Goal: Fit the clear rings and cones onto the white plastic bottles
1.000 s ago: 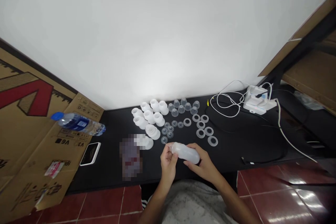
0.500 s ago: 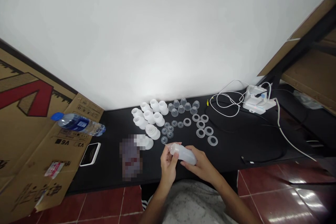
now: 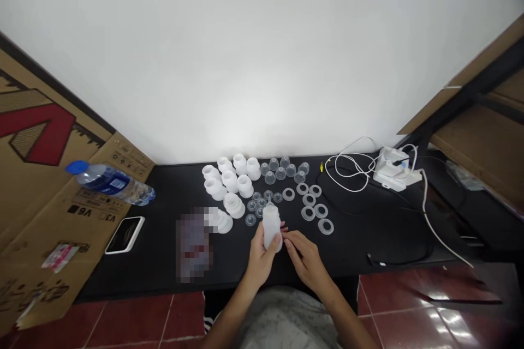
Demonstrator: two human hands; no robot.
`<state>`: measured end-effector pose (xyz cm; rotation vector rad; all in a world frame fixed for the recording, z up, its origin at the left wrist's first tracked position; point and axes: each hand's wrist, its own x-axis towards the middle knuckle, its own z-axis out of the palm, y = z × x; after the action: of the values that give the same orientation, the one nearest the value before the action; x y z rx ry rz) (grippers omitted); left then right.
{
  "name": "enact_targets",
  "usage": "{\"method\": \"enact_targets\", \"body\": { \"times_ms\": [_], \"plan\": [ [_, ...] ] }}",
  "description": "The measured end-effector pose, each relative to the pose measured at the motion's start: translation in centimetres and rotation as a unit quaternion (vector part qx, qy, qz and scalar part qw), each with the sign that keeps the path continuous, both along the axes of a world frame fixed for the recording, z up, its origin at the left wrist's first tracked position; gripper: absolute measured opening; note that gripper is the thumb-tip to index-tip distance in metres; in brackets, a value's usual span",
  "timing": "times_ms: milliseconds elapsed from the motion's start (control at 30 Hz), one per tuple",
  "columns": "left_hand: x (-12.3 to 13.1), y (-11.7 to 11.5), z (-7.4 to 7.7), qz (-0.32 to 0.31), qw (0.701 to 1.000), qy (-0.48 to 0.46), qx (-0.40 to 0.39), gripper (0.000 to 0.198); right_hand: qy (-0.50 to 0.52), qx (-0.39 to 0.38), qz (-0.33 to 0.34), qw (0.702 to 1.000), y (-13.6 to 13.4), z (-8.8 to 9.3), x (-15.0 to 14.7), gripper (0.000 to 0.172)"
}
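The left hand (image 3: 260,262) wraps the lower body of a frosted plastic bottle (image 3: 271,223) in a narrow grip, holding it upright over the black table (image 3: 368,229), near small clear cups (image 3: 250,220). The right hand (image 3: 305,259) curls loosely just beside it, apparently not gripping; keeping the bottle steady and upright looks best

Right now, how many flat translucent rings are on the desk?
7 rings on the black desk: one leftmost, two along the top, one below those, two side by side under it, one lowest at right. The translucent bottle in the left hand might hide more.
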<state>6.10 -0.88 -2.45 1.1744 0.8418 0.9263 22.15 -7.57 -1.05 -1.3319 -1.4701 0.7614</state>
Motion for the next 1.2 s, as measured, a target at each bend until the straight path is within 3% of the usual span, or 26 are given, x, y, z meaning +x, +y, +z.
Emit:
{"method": "enact_targets", "body": {
  "times_ms": [167, 333, 433, 533, 700, 800, 933, 1067, 1200],
  "plan": [
    [0.3, 1.1, 0.2, 0.024, 0.996, -0.049, -0.077, 0.055, 0.003, -0.033, -0.103, 0.994, 1.2, -0.3, 1.7, 0.032],
    [0.3, 1.0, 0.3, -0.001, 0.997, -0.028, -0.071, 0.054, -0.148, 0.012, -0.224, 0.963, 6.7, 2.3, 6.5, 0.029],
    [0.2, 0.7, 0.0, 0.008, 0.998, -0.031, -0.060, 0.059, -0.274, 0.018, -0.226, 0.935, 11.0, 3.6, 9.0, 0.032],
    [0.1, 0.6, -0.4, 0.029, 0.996, -0.074, -0.050, 0.069, -0.346, 0.004, -0.217, 0.913, 14.4, 3.7, 10.0, 0.032],
    [0.0, 0.8, -0.8, 0.020, 0.995, -0.093, -0.041, 0.061, -0.354, 0.002, -0.221, 0.909, 15.9, 2.4, 9.9, 0.022],
    [0.2, 0.9, -0.6, 0.019, 0.997, -0.068, -0.038, 0.059, -0.309, 0.028, -0.236, 0.921, 15.2, 2.3, 10.5, 0.025],
    [0.3, 1.0, -0.3, 0.027, 0.998, -0.042, -0.041, 0.058, -0.061, 0.060, -0.251, 0.964, 14.3, 2.8, 12.0, 0.040],
    [0.1, 0.9, -0.3, 0.019, 0.999, -0.025, -0.037, 0.057, 0.135, 0.013, -0.135, 0.981, 13.6, 3.4, 12.2, 0.045],
    [0.1, 0.8, -0.2, 0.021, 0.999, -0.012, -0.027, 0.057, 0.133, -0.046, 0.013, 0.990, 13.0, 3.9, 11.4, 0.040]
  ]
}}
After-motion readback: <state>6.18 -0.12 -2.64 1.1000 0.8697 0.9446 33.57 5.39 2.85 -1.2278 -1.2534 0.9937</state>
